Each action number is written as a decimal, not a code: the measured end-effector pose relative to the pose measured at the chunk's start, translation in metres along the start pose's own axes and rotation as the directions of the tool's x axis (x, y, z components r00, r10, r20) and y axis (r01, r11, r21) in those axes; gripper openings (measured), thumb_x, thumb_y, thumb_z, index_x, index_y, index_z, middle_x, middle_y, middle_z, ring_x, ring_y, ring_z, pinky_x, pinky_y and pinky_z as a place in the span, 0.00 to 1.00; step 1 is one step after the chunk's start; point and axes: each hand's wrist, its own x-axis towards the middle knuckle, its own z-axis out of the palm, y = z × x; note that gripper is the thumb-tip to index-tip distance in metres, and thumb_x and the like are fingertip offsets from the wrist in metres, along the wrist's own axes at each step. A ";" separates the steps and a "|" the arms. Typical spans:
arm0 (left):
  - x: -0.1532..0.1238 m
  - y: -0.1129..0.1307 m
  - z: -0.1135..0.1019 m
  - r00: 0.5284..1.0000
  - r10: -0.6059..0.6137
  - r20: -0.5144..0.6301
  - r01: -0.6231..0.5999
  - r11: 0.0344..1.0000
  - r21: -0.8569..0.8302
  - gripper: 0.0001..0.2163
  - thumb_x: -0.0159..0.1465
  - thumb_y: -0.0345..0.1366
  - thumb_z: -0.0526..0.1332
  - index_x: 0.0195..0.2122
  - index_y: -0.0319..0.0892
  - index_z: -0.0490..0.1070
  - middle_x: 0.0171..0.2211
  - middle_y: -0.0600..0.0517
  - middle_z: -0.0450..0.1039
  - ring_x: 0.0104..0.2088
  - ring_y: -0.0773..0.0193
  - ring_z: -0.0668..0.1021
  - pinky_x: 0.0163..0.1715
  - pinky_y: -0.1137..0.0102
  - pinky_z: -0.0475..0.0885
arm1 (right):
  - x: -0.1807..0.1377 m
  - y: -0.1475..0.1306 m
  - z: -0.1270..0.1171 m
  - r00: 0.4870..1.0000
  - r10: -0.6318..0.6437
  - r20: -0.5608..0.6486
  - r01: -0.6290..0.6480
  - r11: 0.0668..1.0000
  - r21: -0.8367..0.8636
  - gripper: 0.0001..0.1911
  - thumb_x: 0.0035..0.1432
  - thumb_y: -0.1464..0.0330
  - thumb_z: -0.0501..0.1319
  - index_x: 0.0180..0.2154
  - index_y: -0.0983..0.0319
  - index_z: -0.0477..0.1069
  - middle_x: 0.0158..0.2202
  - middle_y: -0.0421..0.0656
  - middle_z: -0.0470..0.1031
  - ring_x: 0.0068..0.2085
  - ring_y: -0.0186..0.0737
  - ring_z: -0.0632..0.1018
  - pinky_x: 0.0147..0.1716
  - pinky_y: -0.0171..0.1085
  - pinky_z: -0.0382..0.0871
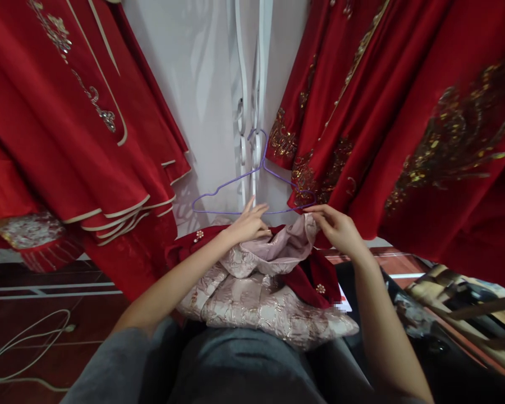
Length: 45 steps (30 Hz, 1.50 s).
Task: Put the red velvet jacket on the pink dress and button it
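Note:
A pale pink brocade garment [252, 300] with gold lines lies bunched across my lap. Its lined opening [290, 241] faces up. Dark red cloth [324, 269] with flower-shaped ornaments shows beside and under it. My left hand [250, 223] reaches over the left part of the opening, fingers stretched and apart, in front of the hanger's lower bar. At the opening's right edge, my right hand [339, 227] pinches the brocade between thumb and fingers. Just beyond both hands hangs a thin purple hanger [223, 184], its right end close to my right fingertips.
Red garments [122, 129] with cream piping hang on the left. More red garments [387, 140] with gold sequins hang on the right. White upright rails [243, 67] stand against the pale wall. A white cable [25, 331] lies coiled on the reddish floor at lower left.

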 end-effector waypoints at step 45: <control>-0.061 -0.039 -0.035 0.684 -0.548 -0.481 0.420 0.836 -0.354 0.12 0.60 0.45 0.63 0.28 0.42 0.77 0.29 0.52 0.78 0.34 0.63 0.76 0.43 0.68 0.64 | 0.043 -0.005 0.022 0.943 -0.205 -0.263 0.186 0.978 -0.098 0.14 0.64 0.61 0.51 0.48 0.57 0.68 0.37 0.43 0.77 0.32 0.42 0.76 0.36 0.38 0.66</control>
